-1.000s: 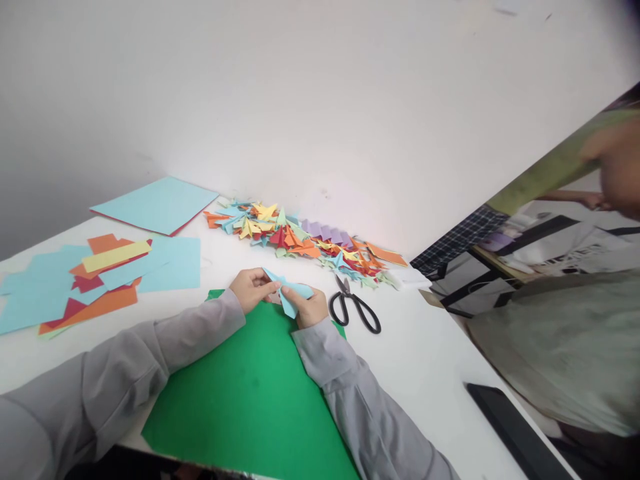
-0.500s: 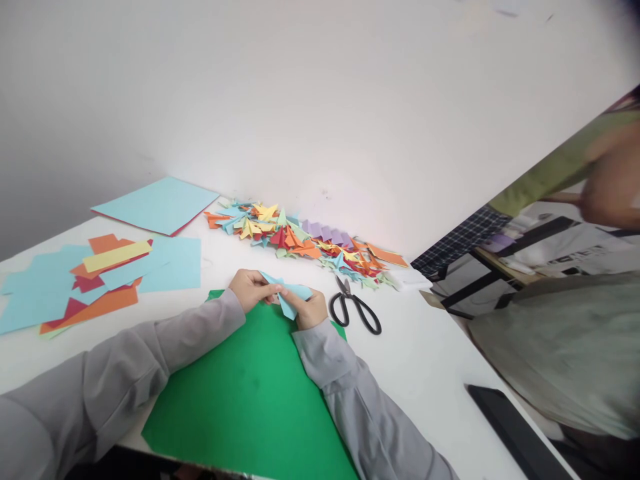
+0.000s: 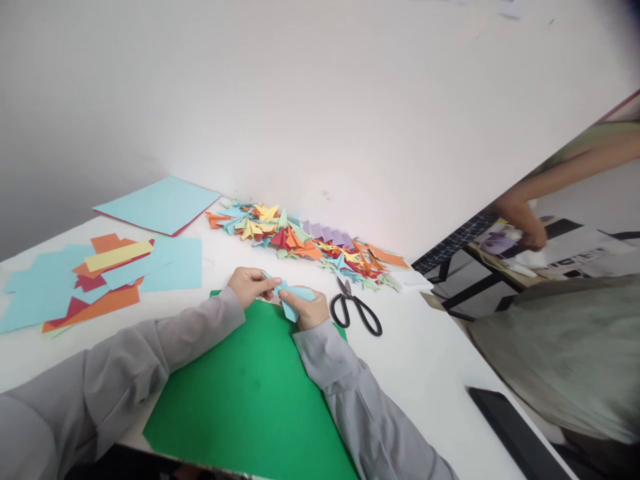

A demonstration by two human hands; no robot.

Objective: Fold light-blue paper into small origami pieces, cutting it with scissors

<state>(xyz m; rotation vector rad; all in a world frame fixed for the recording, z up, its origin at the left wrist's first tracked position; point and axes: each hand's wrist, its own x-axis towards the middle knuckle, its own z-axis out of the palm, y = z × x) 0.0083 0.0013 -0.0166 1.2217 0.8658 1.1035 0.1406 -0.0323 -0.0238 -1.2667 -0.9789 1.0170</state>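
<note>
Our left hand (image 3: 249,287) and right hand (image 3: 314,311) sit close together, both pinching one folded light-blue paper (image 3: 303,293) between thumb and fingers, above the far end of a green sheet (image 3: 250,393). That sheet lies on the white table (image 3: 415,373), partly beneath our grey sleeves (image 3: 200,337). Just beyond our right hand rest black-handled scissors (image 3: 370,321), handles spread. Farther back, along the wall (image 3: 320,100), we see a heap of small folded papers (image 3: 300,248) in many colours. Loose coloured cut pieces (image 3: 60,280) overlap to our left; rightward, near the table's edge, lies a flat black object (image 3: 515,430).
</note>
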